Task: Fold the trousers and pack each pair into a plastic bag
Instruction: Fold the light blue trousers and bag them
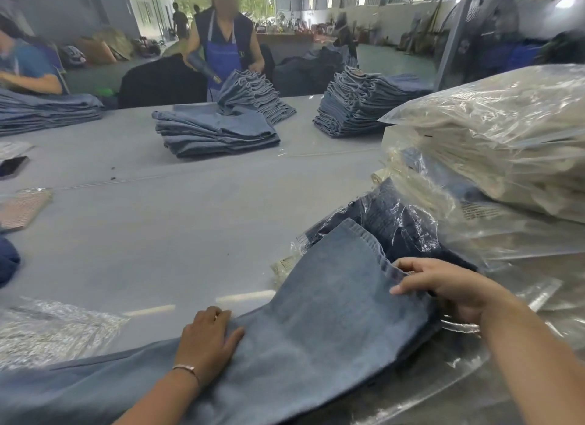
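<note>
A pair of blue denim trousers [316, 323] lies across the near edge of the grey table [164, 235], its hem end pointing toward the back right. My left hand [209, 339] grips the trousers' left edge, fingers curled over the fold. My right hand [443, 285] pinches the hem edge at the right. Under and beside the trousers lie clear plastic bags [474, 374]. A bagged dark pair [395, 225] sits just behind the hem.
A tall pile of bagged garments [493, 159] fills the right side. Stacks of folded jeans [215, 133] [357, 105] stand at the far side, where a person in a blue apron [221, 48] handles another stack. Crumpled plastic [47, 329] lies at the near left.
</note>
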The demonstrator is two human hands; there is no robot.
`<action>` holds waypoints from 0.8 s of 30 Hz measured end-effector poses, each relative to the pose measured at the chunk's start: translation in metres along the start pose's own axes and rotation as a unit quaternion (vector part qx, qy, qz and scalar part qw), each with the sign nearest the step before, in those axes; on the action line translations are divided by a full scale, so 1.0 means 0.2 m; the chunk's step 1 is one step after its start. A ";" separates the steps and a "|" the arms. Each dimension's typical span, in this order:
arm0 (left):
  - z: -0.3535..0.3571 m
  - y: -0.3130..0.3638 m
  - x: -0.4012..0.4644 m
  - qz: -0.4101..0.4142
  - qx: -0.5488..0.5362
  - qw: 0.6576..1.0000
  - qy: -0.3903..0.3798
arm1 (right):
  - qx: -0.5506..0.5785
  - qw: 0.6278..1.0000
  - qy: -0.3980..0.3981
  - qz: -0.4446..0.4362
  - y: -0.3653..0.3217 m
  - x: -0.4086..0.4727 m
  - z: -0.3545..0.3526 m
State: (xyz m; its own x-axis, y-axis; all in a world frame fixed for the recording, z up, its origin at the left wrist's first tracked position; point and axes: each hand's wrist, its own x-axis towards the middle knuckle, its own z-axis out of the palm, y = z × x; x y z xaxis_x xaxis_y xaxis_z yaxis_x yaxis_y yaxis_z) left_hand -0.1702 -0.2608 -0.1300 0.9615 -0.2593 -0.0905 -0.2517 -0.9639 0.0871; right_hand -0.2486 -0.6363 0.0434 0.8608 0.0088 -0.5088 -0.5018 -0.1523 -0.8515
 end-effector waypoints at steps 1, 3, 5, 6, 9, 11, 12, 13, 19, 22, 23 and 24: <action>0.03 -0.04 -0.03 0.020 -0.016 0.999 0.034 | 0.018 1.000 -0.010 0.010 -0.03 0.02 0.00; 0.07 -0.11 -0.08 0.059 -0.018 0.989 0.136 | 0.056 0.998 0.010 0.027 -0.08 0.09 0.02; 0.06 -0.14 -0.09 0.038 0.009 0.985 0.168 | -0.011 0.996 0.088 0.028 -0.11 0.17 0.05; 0.04 -0.15 -0.09 0.006 0.014 0.988 0.153 | -0.082 0.988 0.129 0.027 -0.12 0.21 0.07; -0.03 -0.27 -0.07 -0.116 0.020 0.990 0.083 | -0.218 0.958 0.184 0.002 -0.17 0.26 0.07; -0.04 -0.38 -0.08 -0.152 0.036 0.985 0.074 | -0.181 0.964 0.187 -0.054 -0.18 0.26 0.02; -0.04 -0.43 -0.09 -0.166 0.042 0.983 0.070 | -0.137 0.968 0.192 -0.090 -0.18 0.24 -0.01; -0.04 -0.48 -0.11 -0.176 0.049 0.981 0.064 | -0.099 0.967 0.199 -0.125 -0.19 0.23 -0.03; -0.07 -0.64 -0.10 -0.181 0.034 0.980 0.073 | -0.116 0.946 0.265 -0.144 -0.12 0.27 -0.09; -0.14 -0.66 -0.05 -0.190 0.039 0.977 0.091 | -0.198 0.918 0.311 -0.148 -0.08 0.31 -0.09; -0.16 -0.66 -0.03 -0.205 0.044 0.974 0.088 | -0.242 0.904 0.322 -0.144 -0.07 0.33 -0.08; -0.16 -0.66 -0.02 -0.226 0.033 0.969 0.098 | -0.285 0.892 0.325 -0.133 -0.06 0.36 -0.07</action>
State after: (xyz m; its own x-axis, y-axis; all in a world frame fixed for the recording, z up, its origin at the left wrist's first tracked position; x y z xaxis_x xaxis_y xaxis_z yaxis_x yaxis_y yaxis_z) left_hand -0.1377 -0.1312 -0.1090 0.9759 0.2004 0.0860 0.1997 -0.9797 0.0173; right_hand -0.1804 -0.6485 0.0188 0.9037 -0.4263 0.0405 -0.3062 -0.7094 -0.6348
